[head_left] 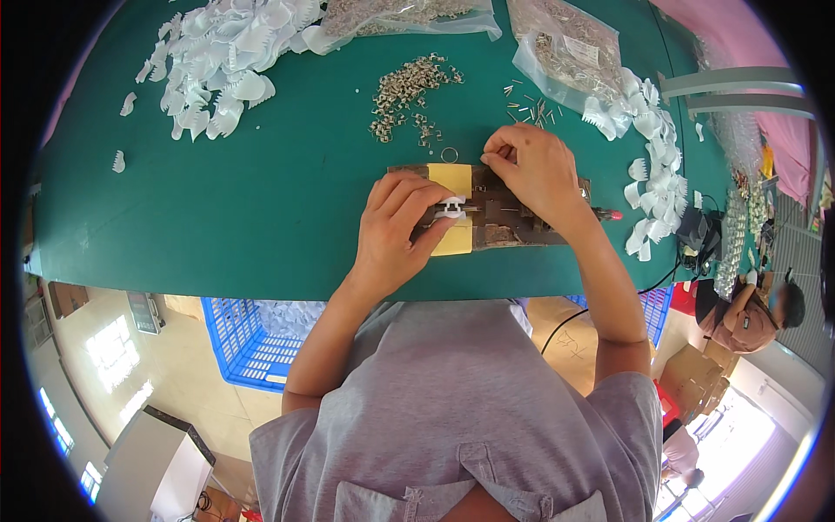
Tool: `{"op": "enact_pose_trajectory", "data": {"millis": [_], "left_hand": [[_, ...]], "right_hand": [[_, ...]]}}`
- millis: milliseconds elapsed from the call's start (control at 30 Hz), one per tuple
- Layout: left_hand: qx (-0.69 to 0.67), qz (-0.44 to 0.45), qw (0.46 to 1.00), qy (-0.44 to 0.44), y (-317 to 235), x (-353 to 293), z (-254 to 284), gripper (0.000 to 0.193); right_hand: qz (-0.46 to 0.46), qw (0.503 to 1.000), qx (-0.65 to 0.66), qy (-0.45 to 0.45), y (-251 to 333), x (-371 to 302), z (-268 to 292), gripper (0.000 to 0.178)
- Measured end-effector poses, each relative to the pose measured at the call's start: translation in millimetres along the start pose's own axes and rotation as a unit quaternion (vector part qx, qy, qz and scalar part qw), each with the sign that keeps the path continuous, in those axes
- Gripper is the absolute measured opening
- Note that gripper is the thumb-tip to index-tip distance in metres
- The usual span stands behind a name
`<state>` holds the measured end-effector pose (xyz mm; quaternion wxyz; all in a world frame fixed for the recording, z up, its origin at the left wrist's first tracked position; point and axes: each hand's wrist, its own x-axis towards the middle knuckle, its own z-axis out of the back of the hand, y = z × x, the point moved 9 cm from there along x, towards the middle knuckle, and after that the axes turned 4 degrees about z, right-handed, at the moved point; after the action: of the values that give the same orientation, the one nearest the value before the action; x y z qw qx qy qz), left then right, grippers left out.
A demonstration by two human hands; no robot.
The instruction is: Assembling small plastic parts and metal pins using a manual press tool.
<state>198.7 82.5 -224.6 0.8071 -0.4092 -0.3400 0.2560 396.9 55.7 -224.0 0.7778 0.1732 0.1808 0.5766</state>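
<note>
White plastic piece (450, 207): pinching it in left hand (391, 224) over left half of sideways-long brown block (513, 234); got right hand (537, 170) curled by far edge, can't tell if holding anything.

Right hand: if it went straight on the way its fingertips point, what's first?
The right hand points leftward, so probably the thin, round silvery metal ring on the green table, beside the brown rectangular fixture with a yellow band. Fingertip height is unclear; it might pass over.
</note>
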Motion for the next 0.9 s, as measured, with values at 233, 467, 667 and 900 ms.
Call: {"op": "enact_pose_trajectory", "data": {"millis": [233,467,667,900], "left_hand": [[0.003,-0.011,1.000,0.001,-0.1,-0.7,0.8,0.031],[0.001,-0.009,1.000,0.001,0.9,-0.6,0.0,0.032],[-0.005,0.004,1.000,-0.008,4.2,-2.1,1.3,0.033],[-0.036,0.026,0.999,-0.005,6.2,3.9,-0.5,0.031]], "right_hand": [[0.056,0.981,-0.163,0.091,15.9,20.4,-19.3,0.010],[0.092,0.995,-0.009,0.036,7.4,16.3,-3.1,0.011],[0.059,0.991,0.107,-0.050,2.1,-30.6,38.6,0.010],[0.101,0.986,0.110,-0.071,23.9,-7.7,28.8,0.010]]}}
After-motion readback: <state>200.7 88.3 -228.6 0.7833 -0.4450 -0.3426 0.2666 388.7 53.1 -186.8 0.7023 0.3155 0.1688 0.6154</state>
